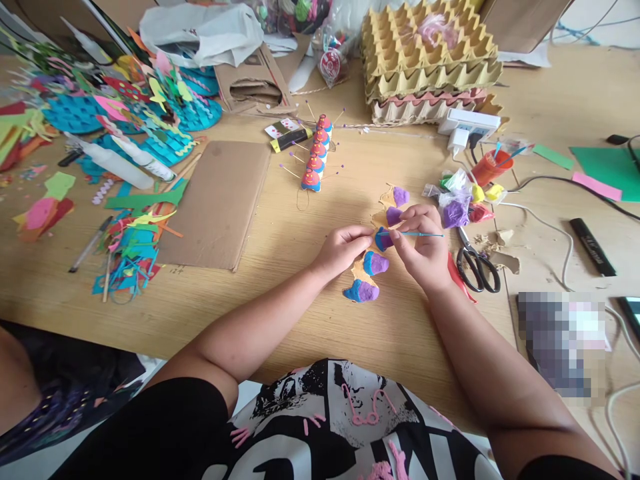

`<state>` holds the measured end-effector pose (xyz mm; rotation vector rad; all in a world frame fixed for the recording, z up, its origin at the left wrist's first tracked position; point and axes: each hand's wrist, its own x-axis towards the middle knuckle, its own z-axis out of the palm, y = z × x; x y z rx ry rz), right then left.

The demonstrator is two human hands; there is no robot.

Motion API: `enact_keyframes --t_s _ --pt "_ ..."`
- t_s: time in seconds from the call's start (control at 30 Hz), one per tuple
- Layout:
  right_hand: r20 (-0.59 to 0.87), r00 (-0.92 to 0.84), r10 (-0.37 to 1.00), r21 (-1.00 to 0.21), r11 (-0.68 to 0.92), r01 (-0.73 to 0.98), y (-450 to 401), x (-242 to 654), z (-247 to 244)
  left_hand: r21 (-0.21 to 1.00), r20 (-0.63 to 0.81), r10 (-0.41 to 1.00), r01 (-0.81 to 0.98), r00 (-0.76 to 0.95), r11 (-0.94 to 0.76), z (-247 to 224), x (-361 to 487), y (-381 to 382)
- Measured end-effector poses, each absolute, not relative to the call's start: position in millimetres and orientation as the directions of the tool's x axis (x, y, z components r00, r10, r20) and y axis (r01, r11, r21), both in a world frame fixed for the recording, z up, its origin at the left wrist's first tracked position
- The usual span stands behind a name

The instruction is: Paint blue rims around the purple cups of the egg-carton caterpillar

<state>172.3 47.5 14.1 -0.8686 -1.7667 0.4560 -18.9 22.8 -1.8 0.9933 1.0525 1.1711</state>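
Observation:
A strip of egg carton (359, 269) lies on the table, its cups covered with purple clay (381, 263) and some with blue clay (353, 291). My left hand (344, 248) pinches the strip's left edge near the middle cup. From the other side, my right hand (424, 248) grips a thin blue modelling tool (425, 234), its tip at the blue-and-purple middle cup. Farther back stands a finished-looking row of red and blue clay-covered cups (317, 162) with faces and pin-like sticks poking out.
Scissors (477, 267) and wrapped clay lumps (456, 212) lie right of my right hand, near an orange cup (493, 167). Cardboard (215, 200), paper scraps (137, 247) and glue bottles (117, 163) spread leftward. Stacked egg trays (430, 53) and a power strip (470, 122) stand behind.

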Motion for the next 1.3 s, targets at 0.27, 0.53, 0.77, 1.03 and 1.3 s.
enact_keyframes --t_s 0.27,0.53,0.77,1.03,1.3 --pt "0.653 -0.191 0.733 -0.636 0.667 0.387 47.4 172.7 14.0 0.971 -0.108 0.991 -0.205 0.079 0.122 -2.8 -19.7 22.9" --pt "0.663 -0.196 0.723 -0.613 0.674 0.412 48.0 172.0 13.9 0.976 -0.082 0.992 -0.192 0.096 0.099 -1.8 -20.4 23.0" --pt "0.666 -0.197 0.72 -0.61 0.677 0.413 49.4 171.6 12.0 0.986 -0.038 0.996 -0.159 0.087 0.052 -5.5 -21.1 24.0" --pt "0.668 -0.202 0.716 -0.599 0.679 0.424 50.2 171.5 11.5 0.991 -0.034 0.995 -0.129 0.089 0.046 -5.2 -21.4 24.1" --pt "0.648 -0.16 0.745 -0.675 0.659 0.331 47.0 170.7 14.0 0.982 -0.067 0.994 -0.173 0.087 0.081 -5.5 -20.1 23.9"
